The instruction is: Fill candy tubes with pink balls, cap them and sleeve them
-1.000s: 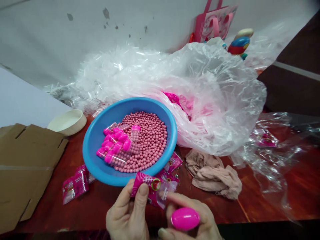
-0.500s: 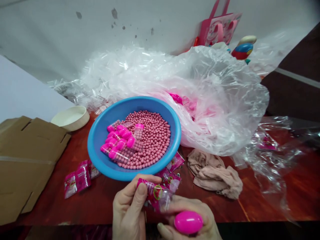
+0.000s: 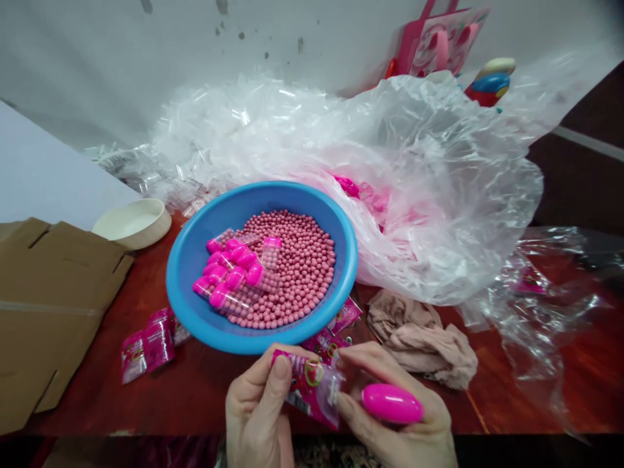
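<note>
At the table's front edge, my left hand (image 3: 263, 403) pinches the left side of a small pink printed packet (image 3: 312, 389). My right hand (image 3: 394, 403) holds a glossy pink capped tube (image 3: 392, 403), its cap pointing right, with thumb and fingertips at the packet's clear right end. The tube's clear body is mostly hidden by the fingers. Just beyond my hands, a blue basin (image 3: 263, 343) holds pink beads (image 3: 297, 273) and several bead-filled tubes with pink caps (image 3: 236, 276). More packets (image 3: 324, 343) lie between the basin and my hands.
Pink packets (image 3: 149, 348) and a cardboard box (image 3: 53, 312) are at the left, with a cream bowl (image 3: 134, 224) behind. A crumpled beige cloth (image 3: 424, 338) lies right of the basin. Large plastic bags (image 3: 429, 195) and clear tubes (image 3: 219, 130) fill the back.
My right hand has shifted right with the pink-capped tube, and its fingertips now sit at the packet's right end. The packet is turned flatter toward the camera. The view has moved slightly.
</note>
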The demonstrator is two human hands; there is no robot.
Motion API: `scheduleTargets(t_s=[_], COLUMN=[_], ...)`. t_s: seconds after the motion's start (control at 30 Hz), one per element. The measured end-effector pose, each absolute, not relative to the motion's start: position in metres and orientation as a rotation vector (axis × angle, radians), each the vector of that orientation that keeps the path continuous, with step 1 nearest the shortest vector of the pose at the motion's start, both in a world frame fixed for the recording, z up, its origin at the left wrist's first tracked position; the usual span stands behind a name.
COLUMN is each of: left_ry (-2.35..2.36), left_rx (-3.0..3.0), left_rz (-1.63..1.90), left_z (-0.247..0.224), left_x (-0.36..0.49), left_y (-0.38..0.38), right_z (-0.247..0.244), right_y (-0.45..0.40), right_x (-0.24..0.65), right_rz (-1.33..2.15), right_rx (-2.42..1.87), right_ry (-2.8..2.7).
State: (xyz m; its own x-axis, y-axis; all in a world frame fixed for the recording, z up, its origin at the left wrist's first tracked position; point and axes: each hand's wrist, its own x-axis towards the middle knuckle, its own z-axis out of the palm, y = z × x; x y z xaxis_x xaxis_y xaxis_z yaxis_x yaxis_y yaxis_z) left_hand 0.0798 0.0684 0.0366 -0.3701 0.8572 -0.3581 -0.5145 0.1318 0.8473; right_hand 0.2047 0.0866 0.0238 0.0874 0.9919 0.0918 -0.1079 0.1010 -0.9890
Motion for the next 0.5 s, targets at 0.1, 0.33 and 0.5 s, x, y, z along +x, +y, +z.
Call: scheduleTargets(t_s=[0.1,0.33,0.5], left_ry=[1.206,1.249,1.341], left_rx=[0.408,0.346,0.366], left_rz=[1.439,1.510,1.613], left_z=[0.040,0.035,0.031], left_x=[0.090,0.079,0.065], left_y=[0.069,0.069,0.068], right_z=[0.027,0.013,0.014], right_y=[0.087,0.100,0.100], right_x=[0.204,0.225,0.242], right_rz=[1.107,1.145,1.409], right_rx=[-1.052,-1.218,-1.267], right_ry=[-1.108,-0.925,-0.768])
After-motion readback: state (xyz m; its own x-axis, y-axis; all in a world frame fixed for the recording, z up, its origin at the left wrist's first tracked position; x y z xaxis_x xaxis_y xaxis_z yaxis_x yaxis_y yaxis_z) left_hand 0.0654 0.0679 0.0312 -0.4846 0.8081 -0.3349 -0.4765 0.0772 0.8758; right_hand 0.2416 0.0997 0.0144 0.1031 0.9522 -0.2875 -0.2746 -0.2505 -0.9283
